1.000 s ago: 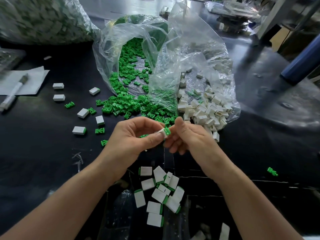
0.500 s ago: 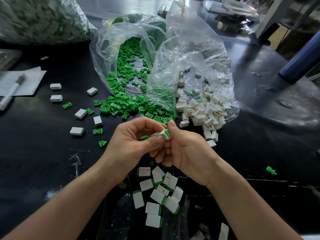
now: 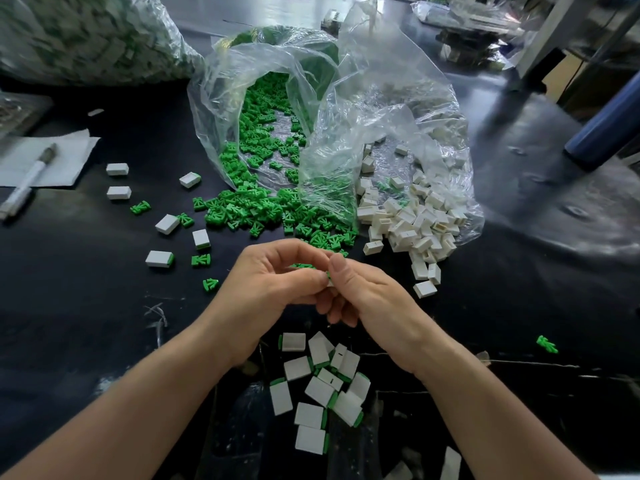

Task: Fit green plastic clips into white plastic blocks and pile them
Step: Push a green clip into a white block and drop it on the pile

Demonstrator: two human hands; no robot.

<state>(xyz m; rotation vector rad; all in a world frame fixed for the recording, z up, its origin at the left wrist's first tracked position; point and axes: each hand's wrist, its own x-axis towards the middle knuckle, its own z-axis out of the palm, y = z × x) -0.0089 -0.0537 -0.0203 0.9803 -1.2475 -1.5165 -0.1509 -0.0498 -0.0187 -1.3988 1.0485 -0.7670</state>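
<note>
My left hand [image 3: 273,285] and my right hand [image 3: 360,292] meet at the table's middle, fingertips pinching one small white block with a green clip [image 3: 328,278], which the thumbs almost hide. Loose green clips [image 3: 277,216] spill from a clear bag [image 3: 249,98] just beyond my hands. To their right, empty white blocks [image 3: 415,223] spill from a second clear bag [image 3: 398,109]. Below my hands lies a pile of fitted blocks [image 3: 322,386], white with green edges.
Several stray blocks [image 3: 158,258] and clips [image 3: 140,207] lie scattered left on the black table [image 3: 69,306]. A marker [image 3: 27,181] rests on white paper [image 3: 69,157] at far left. A lone clip [image 3: 547,344] lies right. A large filled bag [image 3: 86,36] sits at back left.
My hands have closed tighter together; the green clip that showed at the block's end is now almost hidden between my thumbs.
</note>
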